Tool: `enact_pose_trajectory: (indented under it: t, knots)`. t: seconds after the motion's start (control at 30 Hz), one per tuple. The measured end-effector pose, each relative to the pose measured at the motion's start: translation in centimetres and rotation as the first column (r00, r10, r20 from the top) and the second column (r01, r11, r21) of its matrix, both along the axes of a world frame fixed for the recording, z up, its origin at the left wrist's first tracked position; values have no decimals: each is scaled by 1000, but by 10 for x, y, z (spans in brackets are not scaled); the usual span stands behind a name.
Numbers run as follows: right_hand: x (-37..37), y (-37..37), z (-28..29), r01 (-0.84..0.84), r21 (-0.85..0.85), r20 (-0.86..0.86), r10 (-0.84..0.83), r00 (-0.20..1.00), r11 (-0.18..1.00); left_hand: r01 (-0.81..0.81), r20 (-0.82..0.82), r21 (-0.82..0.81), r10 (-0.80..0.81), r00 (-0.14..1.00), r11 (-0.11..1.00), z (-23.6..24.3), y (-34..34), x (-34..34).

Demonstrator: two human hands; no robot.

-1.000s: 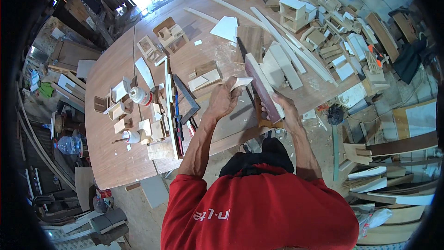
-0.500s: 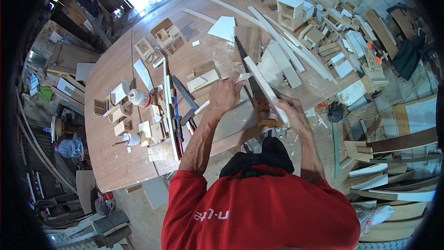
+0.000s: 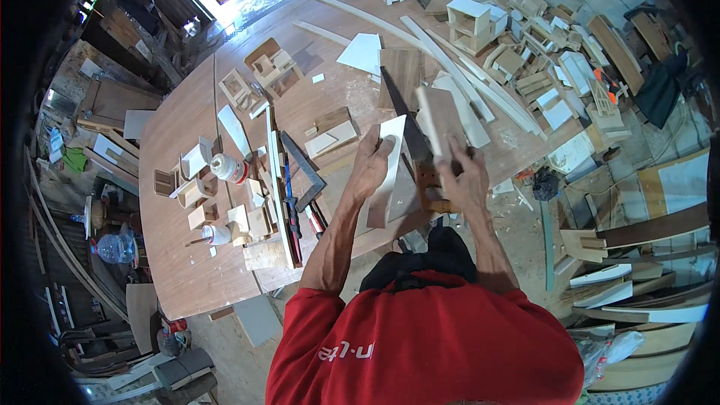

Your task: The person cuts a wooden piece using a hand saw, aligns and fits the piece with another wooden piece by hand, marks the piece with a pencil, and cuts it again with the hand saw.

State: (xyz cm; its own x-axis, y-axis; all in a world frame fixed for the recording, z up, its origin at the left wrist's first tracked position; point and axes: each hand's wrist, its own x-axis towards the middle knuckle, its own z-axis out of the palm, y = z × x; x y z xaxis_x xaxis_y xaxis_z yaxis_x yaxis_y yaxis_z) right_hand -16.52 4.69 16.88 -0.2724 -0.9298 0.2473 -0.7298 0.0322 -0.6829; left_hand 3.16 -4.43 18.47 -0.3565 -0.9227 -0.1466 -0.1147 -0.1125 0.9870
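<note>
The left hand [image 3: 370, 165] clasps a pale board [image 3: 390, 174]; the right hand [image 3: 465, 178], fingers [image 3: 448, 172] blurred, grips a block [image 3: 438, 116] partly hiding a saw [image 3: 402, 97].

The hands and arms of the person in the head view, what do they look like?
Red sleeves end near the elbows, part of a red shirt with white lettering. Below them, the forearms are bare. The left hand and right hand are ungloved, with no watch visible.
</note>
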Motion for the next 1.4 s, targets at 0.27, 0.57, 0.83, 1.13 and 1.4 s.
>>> enact_pose_trajectory:
  t: [0.27,0.57,0.83,1.13,1.4]
  knots:
    - [23,15,-6,-206,41,903,52,427,978,-171,-135,20,172,976,985,-20,-3,-5]
    - [43,2,-7,-106,49,726,37,686,993,-45,37,-219,55,998,975,-32,-1,-13]
    - [16,2,6,-146,69,909,-2,416,987,-40,1,-153,41,999,987,-28,6,-6]
    - [-2,33,18,-133,67,716,45,697,989,219,582,-553,184,792,804,-12,3,10]
    - [1,39,28,-184,84,498,119,859,979,305,714,-530,223,664,791,9,7,3]
